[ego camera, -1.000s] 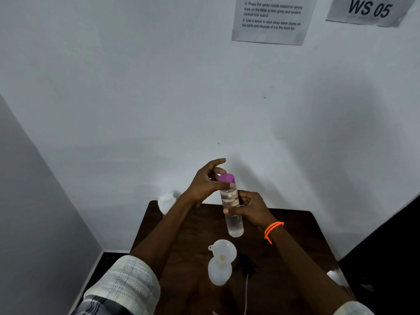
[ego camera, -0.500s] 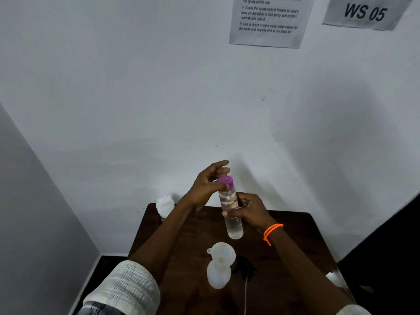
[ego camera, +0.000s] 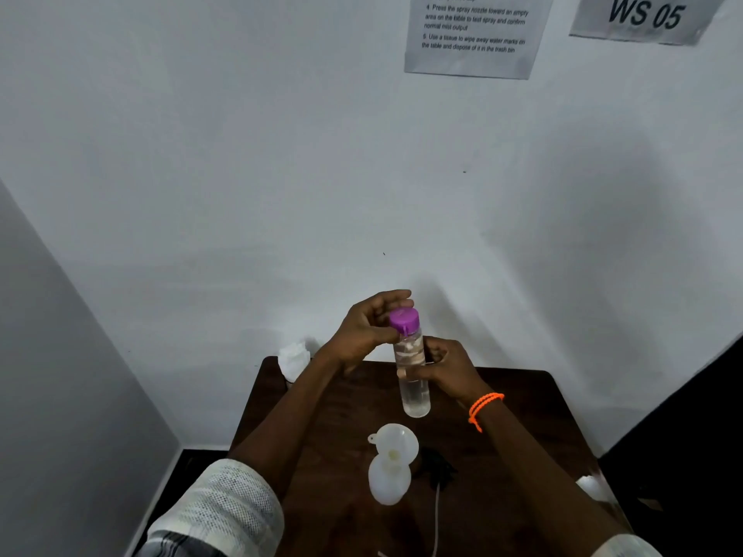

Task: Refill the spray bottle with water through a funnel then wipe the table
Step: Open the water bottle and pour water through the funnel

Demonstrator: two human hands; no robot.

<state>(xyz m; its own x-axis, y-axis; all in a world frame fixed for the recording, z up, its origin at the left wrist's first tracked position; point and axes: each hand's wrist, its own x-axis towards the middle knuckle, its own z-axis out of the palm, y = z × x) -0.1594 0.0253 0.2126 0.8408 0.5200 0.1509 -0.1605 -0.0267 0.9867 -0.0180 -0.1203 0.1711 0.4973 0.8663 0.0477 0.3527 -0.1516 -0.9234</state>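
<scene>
- Hands meet above the far half of a dark wooden table [ego camera: 522,416], both on a clear water bottle [ego camera: 414,379] held in the air and nearly upright, its top tipped a little to the left.
- The right hand [ego camera: 446,367] wraps round the middle of the bottle; its fingers curl about the clear body, and an orange wristband [ego camera: 484,408] sits on that wrist.
- The left hand [ego camera: 368,335] pinches the purple cap [ego camera: 403,320] at the top of the bottle, thumb on the near side and fingers curved over the far side; the cap sits on the neck.
- Clear liquid shows in the lower part of the bottle, below the right hand.
- A white funnel [ego camera: 396,442] stands in the mouth of a white spray bottle [ego camera: 389,482] on the table, nearer the person than the held bottle and apart from it.
- A dark object [ego camera: 438,466] lies just right of the spray bottle; it is too dim to make out, and a thin pale cord [ego camera: 437,516] runs from it toward the near edge.
- A crumpled white tissue [ego camera: 295,357] sits at the far left corner of the table, and another white tissue [ego camera: 589,486] at the right edge.
- On the white wall behind hang a printed instruction sheet [ego camera: 474,34] and a sign reading "WS 05" [ego camera: 645,16].
- A pale checked sleeve [ego camera: 225,504] covers the upper left arm.
</scene>
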